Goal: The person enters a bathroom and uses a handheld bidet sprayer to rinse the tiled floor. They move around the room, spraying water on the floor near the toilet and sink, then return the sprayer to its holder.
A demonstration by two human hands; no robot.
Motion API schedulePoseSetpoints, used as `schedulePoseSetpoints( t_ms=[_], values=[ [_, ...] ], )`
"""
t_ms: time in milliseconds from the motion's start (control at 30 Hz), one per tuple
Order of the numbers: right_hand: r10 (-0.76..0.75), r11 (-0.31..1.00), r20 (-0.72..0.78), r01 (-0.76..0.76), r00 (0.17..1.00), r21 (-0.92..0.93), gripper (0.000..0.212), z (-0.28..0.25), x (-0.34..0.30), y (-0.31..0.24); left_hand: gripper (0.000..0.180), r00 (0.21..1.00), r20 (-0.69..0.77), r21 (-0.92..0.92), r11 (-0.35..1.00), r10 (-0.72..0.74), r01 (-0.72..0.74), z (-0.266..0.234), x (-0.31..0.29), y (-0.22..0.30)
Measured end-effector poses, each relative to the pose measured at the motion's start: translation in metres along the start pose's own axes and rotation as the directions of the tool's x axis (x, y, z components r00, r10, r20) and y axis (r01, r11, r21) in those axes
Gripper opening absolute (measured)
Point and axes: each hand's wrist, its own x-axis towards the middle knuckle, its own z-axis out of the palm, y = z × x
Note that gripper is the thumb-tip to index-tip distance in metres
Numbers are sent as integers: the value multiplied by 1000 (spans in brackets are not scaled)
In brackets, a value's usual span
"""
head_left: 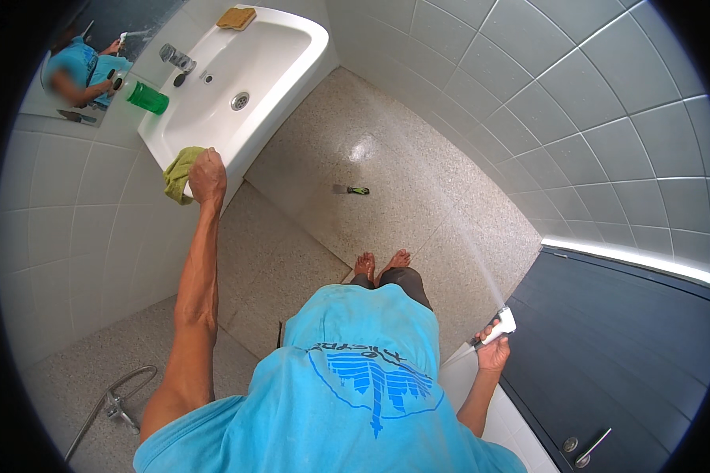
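Observation:
My left hand (207, 178) is closed at the near corner of the white sink (272, 130), gripping an olive-green cloth (180, 172) that drapes over the corner. Low on the right, my right hand (494, 350) is wrapped round a white hand sprayer (508, 318). A jet of water (461, 229) shoots from its head up and left across the floor toward the far tiled wall. A scraper (351, 190) with a green and black handle lies flat on the wet floor in front of my bare feet.
A green bottle (147, 98), a tap (177, 58) and a brown sponge (236, 18) are on the sink. A mirror (95, 63) hangs at upper left. The dark door (623, 339) is close on my right, the shower mixer (118, 408) at lower left.

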Motion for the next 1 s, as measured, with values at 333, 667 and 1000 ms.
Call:
schedulePoseSetpoints(
  t_ms=[333,667,1000],
  values=[
    [-17,1000,4,17,1000,-6,60,1,3,-2,43,999,-36,0,999,34,-34,0,-1,-1],
    [64,997,2,-64,998,-50,61,-2,2,-10,43,998,-50,-12,999,29,-30,3,-1,-4],
    [-37,999,35,37,999,20,62,-4,-2,-21,46,1000,-19,-50,999,16,-16,3,0,-4]
  ],
)
